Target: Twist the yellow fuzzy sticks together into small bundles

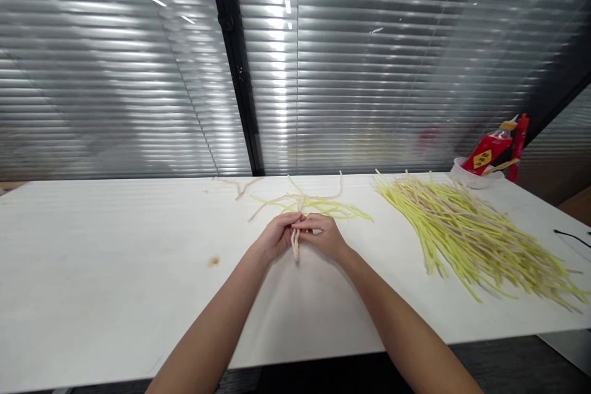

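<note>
No text, brand or number is legible. One label is noted: a yellow patch (482, 159) on the red bottle (493, 146) at the right of the frame, tilted, bearing dark marks that are too small and blurred to read.

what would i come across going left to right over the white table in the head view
Brown stain → forked beige piece → left hand → dangling beige strands → right hand → pile of yellow and beige strands.
</note>
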### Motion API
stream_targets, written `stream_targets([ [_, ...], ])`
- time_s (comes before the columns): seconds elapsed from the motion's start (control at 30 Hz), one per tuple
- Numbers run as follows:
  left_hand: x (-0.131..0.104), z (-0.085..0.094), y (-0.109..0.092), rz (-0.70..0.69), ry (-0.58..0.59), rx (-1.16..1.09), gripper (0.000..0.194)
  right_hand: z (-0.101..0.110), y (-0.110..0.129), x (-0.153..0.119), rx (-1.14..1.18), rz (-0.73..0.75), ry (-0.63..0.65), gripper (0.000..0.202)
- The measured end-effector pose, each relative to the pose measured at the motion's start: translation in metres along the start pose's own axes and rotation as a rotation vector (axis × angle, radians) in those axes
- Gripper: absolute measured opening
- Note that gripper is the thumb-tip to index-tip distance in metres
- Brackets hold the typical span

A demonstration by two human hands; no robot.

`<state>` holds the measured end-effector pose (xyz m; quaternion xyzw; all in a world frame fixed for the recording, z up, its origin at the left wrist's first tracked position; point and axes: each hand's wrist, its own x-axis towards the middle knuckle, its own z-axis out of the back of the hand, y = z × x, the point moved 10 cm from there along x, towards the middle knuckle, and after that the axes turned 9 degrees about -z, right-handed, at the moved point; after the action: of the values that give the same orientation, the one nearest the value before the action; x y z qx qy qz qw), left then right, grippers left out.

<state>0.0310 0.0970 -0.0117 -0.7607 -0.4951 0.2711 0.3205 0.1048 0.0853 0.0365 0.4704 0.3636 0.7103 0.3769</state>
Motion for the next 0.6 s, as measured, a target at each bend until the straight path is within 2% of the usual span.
stream_targets([
  [0.1,0.002,0.008,-0.003,-0.055,-0.085,-0.035,0.008,0.006,0.007,-0.002,-0.006,0.048,-0.054,0.018],
  [0.17,0.004,0.01,-0.007,-0.108,-0.113,-0.065,0.008,0.011,0.006,-0.002,0.052,0.021,-0.098,0.02],
  [0.37,0.005,0.013,-0.011,-0.229,-0.18,-0.157,0.007,0.024,-0.028,-0.003,0.481,-0.27,-0.326,0.025],
  [0.47,0.002,0.015,-0.012,-0.249,-0.233,-0.1,0.008,0.021,-0.039,-0.005,0.644,-0.351,-0.373,0.024],
  [0.6,-0.002,0.009,-0.013,-0.262,-0.226,-0.008,0.017,0.018,-0.049,-0.008,0.762,-0.411,-0.409,0.026],
])
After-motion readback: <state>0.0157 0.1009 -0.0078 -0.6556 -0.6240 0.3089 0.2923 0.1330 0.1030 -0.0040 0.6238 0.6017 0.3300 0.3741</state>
